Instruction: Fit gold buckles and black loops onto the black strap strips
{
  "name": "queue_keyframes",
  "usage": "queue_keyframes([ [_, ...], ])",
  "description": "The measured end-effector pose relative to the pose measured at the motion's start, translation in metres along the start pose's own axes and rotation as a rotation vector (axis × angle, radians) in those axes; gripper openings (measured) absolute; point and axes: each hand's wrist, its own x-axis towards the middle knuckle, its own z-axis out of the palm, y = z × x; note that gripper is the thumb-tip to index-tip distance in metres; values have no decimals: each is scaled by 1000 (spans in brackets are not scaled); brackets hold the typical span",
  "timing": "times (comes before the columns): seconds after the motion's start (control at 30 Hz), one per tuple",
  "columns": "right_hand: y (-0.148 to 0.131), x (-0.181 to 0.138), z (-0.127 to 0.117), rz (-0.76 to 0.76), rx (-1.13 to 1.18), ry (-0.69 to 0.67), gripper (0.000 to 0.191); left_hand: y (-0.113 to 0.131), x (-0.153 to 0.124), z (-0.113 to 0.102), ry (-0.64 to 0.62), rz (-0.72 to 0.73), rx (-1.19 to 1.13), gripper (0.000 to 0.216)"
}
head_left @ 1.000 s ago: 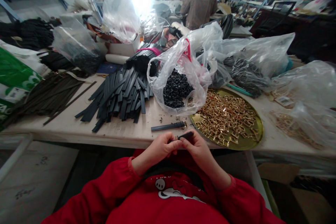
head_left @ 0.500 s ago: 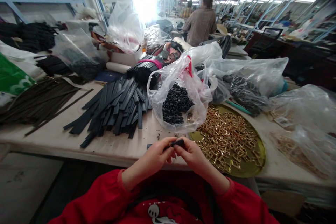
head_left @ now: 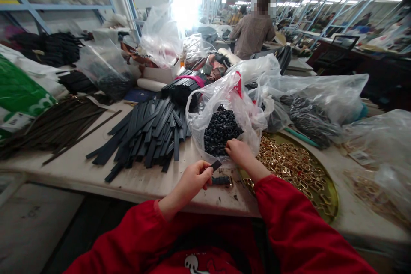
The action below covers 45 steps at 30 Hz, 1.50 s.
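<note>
My left hand [head_left: 192,182] is closed on a short black strap piece [head_left: 215,165], held above the table's near edge. My right hand [head_left: 239,153] reaches forward to the mouth of a clear plastic bag [head_left: 224,94] full of small black loops [head_left: 221,130]; its fingers curl at the bag's lower edge and what they hold is hidden. Another black strap with a metal end [head_left: 221,180] lies on the table just beside my left hand. A round gold tray [head_left: 332,205] heaped with gold buckles [head_left: 295,169] sits right of my right hand.
A spread pile of black straps [head_left: 150,132] lies left of the bag, thin dark strips [head_left: 61,124] farther left. More plastic bags [head_left: 321,98] crowd the back and right. A person [head_left: 253,30] stands with their back turned at a far table. Shelving lines both sides.
My hands have parted: the right one left the strap and reached forward to the bag of black loops, while the left kept hold of the strap piece. The camera tilted slightly.
</note>
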Motion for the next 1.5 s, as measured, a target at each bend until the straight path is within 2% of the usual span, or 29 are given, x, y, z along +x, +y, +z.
queue_keyframes([
  [0.1, -3, -6, -8, 13, 78, 28, 8, 4, -3, 1, 27, 27, 27, 20],
  [0.2, -13, -27, -18, 10, 196, 37, 15, 10, -7, 1, 92, 89, 37, 23],
  [0.27, -23, -51, -20, 28, 463, -32, 21, 14, -10, 1, 135, 152, 50, 25],
  [0.4, -45, -99, -14, 195, 1345, -193, 27, 15, -19, 7, 177, 230, 137, 27],
  [0.47, -51, -115, -9, 254, 1505, -169, 29, 12, -26, 11, 158, 226, 201, 26],
  [0.53, -53, -126, -6, 242, 1515, -118, 27, 10, -33, 12, 109, 215, 256, 25],
  [0.63, -54, -136, -5, 137, 1399, -54, 24, 10, -43, 13, 58, 205, 294, 23],
  [0.77, -55, -147, -7, 26, 1290, -47, 19, 12, -50, 14, 30, 163, 262, 21],
  [0.9, -57, -152, -4, 137, 1463, -71, 17, 12, -55, 17, 37, 122, 228, 19],
  [1.03, -59, -154, 1, 276, 1669, -90, 24, 8, -57, 17, 77, 159, 296, 20],
  [1.1, -59, -155, 3, 320, 1683, -110, 29, 6, -57, 16, 75, 190, 363, 19],
  [1.3, -51, -158, 15, 321, 1601, -119, 23, 4, -57, 15, -8, 178, 431, 20],
  [1.5, -45, -161, 23, 394, 1793, -191, 23, 4, -55, 18, -37, 150, 376, 23],
])
